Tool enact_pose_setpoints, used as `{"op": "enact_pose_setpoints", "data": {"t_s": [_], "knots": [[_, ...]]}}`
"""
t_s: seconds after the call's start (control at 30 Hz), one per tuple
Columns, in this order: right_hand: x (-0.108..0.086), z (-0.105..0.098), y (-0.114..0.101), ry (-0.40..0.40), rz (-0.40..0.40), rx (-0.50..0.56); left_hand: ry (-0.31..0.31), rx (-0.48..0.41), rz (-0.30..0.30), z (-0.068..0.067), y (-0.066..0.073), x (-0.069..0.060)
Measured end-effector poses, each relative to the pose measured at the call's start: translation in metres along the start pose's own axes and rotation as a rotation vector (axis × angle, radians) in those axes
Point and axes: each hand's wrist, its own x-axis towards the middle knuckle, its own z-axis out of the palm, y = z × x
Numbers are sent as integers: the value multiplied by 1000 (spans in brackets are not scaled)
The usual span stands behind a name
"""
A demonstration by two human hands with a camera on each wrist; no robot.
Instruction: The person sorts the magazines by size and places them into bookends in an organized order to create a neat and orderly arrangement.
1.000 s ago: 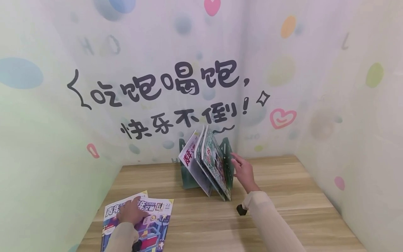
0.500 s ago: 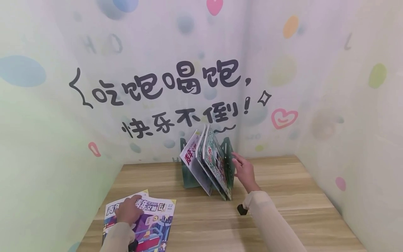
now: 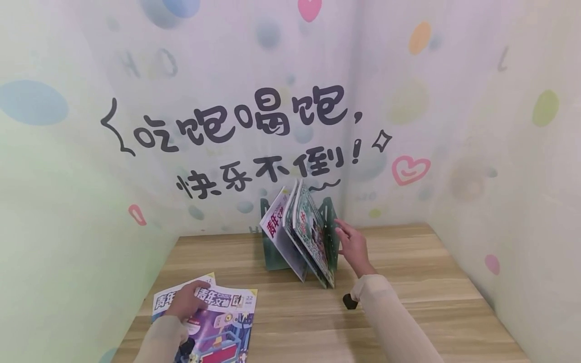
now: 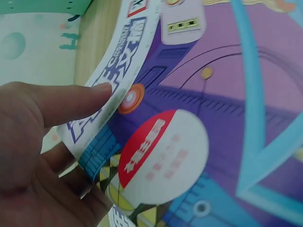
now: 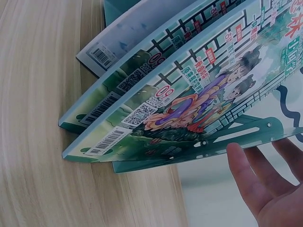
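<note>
My left hand (image 3: 188, 301) pinches the top edge of a purple magazine (image 4: 222, 94), its thumb on the cover and its fingers beneath. Under that one, another magazine (image 3: 162, 301) sticks out at the left. At the back of the table, a green book rack (image 3: 274, 257) holds several magazines leaning at a slant: a white one (image 3: 277, 222) on the left and green-covered ones (image 3: 313, 237) on the right. My right hand (image 3: 354, 249) has its fingers extended against the rack's right side panel (image 5: 236, 139); the fingertips touch its edge in the right wrist view.
The wood-grain table (image 3: 408, 302) runs back to a printed wall (image 3: 227, 60) with black lettering, and pale side walls stand left and right. Bare tabletop lies between the left magazines and the rack.
My left hand has shifted slightly, and the purple magazine has slid a little to the right over the one beneath. The right hand and the rack stay in place.
</note>
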Motion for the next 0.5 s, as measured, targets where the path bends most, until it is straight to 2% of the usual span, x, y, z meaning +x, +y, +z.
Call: {"op": "enact_pose_setpoints", "data": {"t_s": [0.07, 0.2, 0.27, 0.4, 0.5], "knots": [[0, 0, 0, 0, -5, 2, -28, -73, -37, 0, 2, -1], [0, 0, 0, 2, -7, 2, -59, -162, -76, 1, 7, -3], [1, 0, 0, 3, -6, -2, -66, -190, -75, 1, 11, -4], [1, 0, 0, -1, 2, -6, -71, -192, -47, 0, 19, -5], [0, 0, -1, -6, 7, -4, -74, -153, -18, 0, 24, -5]]}}
